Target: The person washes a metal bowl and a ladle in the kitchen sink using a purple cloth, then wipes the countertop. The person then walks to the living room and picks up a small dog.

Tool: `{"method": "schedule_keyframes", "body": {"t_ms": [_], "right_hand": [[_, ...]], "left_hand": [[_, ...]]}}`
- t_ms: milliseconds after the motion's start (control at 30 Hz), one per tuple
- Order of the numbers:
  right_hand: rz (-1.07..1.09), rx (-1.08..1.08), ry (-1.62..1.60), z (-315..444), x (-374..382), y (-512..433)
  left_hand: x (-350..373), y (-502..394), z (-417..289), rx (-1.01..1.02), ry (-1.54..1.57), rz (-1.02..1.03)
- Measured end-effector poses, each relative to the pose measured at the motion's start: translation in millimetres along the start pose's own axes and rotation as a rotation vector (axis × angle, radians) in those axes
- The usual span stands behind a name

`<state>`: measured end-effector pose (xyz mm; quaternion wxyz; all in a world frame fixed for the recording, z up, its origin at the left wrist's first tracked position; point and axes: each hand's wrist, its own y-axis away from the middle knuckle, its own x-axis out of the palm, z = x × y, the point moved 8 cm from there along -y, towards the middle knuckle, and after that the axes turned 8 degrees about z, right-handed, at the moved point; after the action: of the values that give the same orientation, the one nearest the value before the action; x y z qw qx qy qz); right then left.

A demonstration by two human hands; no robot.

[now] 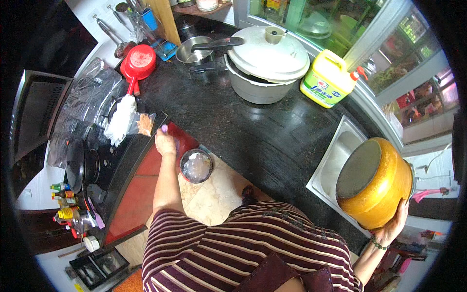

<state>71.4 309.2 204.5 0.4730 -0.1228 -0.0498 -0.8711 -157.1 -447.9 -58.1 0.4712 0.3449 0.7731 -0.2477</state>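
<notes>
On the right, my right hand [392, 222] grips the rim side of a yellow-brown pot [392, 186], which is tilted on its side over the steel sink [330, 164] with its dark round base facing left. At the left, my left hand [166, 143] is closed around a small purple thing [164, 128], perhaps a cloth, at the counter's inner corner. A bag with orange-brown pieces [145, 125] lies just left of that hand. Below it on the floor stands a bin [197, 166] lined with a plastic bag.
A large lidded aluminium pot [264, 87], a small steel saucepan [193, 53] and a yellow detergent jug [326, 80] stand on the black countertop [204, 98]. Red pans [140, 64] sit at the back left. A black frying pan [76, 166] and several bottles [65, 213] are at far left.
</notes>
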Motion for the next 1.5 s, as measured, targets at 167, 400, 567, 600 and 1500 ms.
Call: {"method": "schedule_keyframes", "body": {"t_ms": [167, 400, 567, 600, 1500], "right_hand": [[0.022, -0.010, 0.018, -7.5, 9.7, -15.2], [-0.044, 0.038, 0.024, -13.3, 25.4, -14.9], [-0.102, 0.031, 0.099, -12.5, 32.1, -6.3], [-0.113, 0.026, 0.109, -13.2, 32.4, -3.9], [-0.213, 0.036, -0.285, -32.1, -89.2, 64.7]], "left_hand": [[-24.2, 71.6, -117.9, 0.544, 0.034, -0.263], [120.8, 177.7, -214.5, 1.046, -0.195, 0.446], [158.0, 46.5, -208.7, 0.889, -0.400, 0.365], [167.2, 13.9, -206.8, 0.830, -0.403, 0.432], [7.8, 77.0, -1.1, 0.162, -0.033, 0.238]]}}
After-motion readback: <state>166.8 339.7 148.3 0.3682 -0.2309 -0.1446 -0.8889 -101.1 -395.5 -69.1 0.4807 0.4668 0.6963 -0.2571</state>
